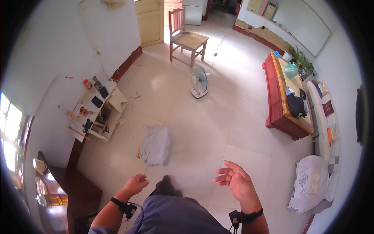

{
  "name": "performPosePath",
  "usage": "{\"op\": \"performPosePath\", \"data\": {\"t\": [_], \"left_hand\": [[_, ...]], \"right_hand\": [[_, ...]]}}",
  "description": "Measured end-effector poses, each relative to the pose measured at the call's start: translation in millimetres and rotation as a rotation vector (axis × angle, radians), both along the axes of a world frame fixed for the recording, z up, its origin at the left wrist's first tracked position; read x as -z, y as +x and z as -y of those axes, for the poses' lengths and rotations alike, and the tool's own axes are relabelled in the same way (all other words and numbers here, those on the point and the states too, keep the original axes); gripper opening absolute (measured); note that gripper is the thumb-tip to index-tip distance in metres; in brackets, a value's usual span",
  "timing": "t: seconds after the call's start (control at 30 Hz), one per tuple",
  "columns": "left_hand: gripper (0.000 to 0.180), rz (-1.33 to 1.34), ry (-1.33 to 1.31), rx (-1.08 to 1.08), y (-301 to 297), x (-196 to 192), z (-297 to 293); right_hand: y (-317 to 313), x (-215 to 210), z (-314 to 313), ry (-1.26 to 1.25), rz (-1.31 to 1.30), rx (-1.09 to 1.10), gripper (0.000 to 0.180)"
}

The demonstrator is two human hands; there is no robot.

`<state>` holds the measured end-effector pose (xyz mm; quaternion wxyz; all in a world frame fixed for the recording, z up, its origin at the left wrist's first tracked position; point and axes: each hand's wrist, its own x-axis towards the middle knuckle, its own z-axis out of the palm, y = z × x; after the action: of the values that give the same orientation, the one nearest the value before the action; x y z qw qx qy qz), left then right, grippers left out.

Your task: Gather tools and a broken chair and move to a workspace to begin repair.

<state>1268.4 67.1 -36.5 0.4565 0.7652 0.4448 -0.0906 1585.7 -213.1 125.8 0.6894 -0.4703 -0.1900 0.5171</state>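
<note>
My left hand [136,184] is in the air at the lower left of the head view, its fingers curled in with nothing seen in them. Across from it, my right hand [238,182] is raised over the tiled floor, fingers apart and holding nothing. Just ahead of my feet stands a low, squarish thing under a grey cloth [156,145]; a bit of wood shows at its left edge. Both hands are apart from it, the left one nearer. A dark strap with a small black device and cable sits on each wrist.
A white and blue electric fan [199,81] stands on the floor ahead, before a wooden chair [189,40]. At left are a cluttered small desk [117,100] and a dark brown table [81,191]. A red wooden chest [274,91] and a cloth-covered seat [309,181] line the right.
</note>
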Motion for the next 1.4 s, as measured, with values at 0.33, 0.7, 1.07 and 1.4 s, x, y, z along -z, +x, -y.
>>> {"op": "performPosePath", "data": {"t": [0.33,0.7,1.07,1.4], "left_hand": [[0.053,-0.021,-0.078,0.235,269.0,46.0,-53.9],[0.049,0.034,-0.062,0.295,559.2,23.6,-103.4],[0.049,0.014,-0.160,-0.093,757.4,15.1,-118.6],[0.045,0.031,-0.312,-0.343,938.4,48.6,-217.7]], "right_hand": [[190.2,8.3,5.9,-0.107,0.086,0.332,0.065],[445.2,-16.3,-33.2,-0.025,0.105,0.407,0.067],[754.1,-24.2,-117.9,0.003,0.165,0.186,0.070],[960.1,-18.7,-258.9,-0.006,0.163,0.023,0.071]]}}
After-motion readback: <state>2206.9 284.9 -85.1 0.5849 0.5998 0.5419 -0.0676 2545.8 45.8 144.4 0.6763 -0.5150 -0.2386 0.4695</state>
